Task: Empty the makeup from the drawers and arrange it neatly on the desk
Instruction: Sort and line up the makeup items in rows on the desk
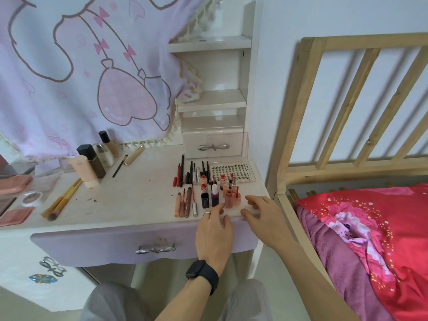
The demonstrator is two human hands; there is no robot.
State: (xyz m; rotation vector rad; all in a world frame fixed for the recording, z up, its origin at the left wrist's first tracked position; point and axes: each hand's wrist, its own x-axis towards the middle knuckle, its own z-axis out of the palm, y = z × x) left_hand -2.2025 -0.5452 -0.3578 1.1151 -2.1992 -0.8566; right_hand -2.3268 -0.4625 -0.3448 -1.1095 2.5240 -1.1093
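From the head view, a white vanity desk [139,200] carries the makeup in groups, and both drawers in sight are closed: the small desktop drawer [213,144] under the shelves and the lavender front drawer [104,244], each with a silver bow handle. On the right half of the desk a row of eye and lip pencils [192,172] lies side by side, pointing toward the back, with a tray of false lashes [232,171] just beside them in front of the small drawer. Nearer the front edge several lip glosses [185,202] lie flat in a row, and beside them stands a cluster of upright lip tints [223,187], a purple bottle [215,195] and a small black bottle [205,200]. The left hand [214,224], with a ring on one finger and a black watch [203,273] on the wrist, rests at the desk's front edge, its fingers loose and spread, reaching just up to the pink tubes. The right hand [261,214] sits at the front right corner, thumb and fingers arched apart; it seems to hold nothing, though the pale patch between the hands is hard to read. On the left stand foundation bottles [92,163], with makeup brushes [62,200], a gold tube [134,155] and pink compacts [14,183] nearby. A lilac cartoon cloth [81,66] hangs behind, and a wooden bed frame [347,100] with red bedding [382,228] stands to the right.
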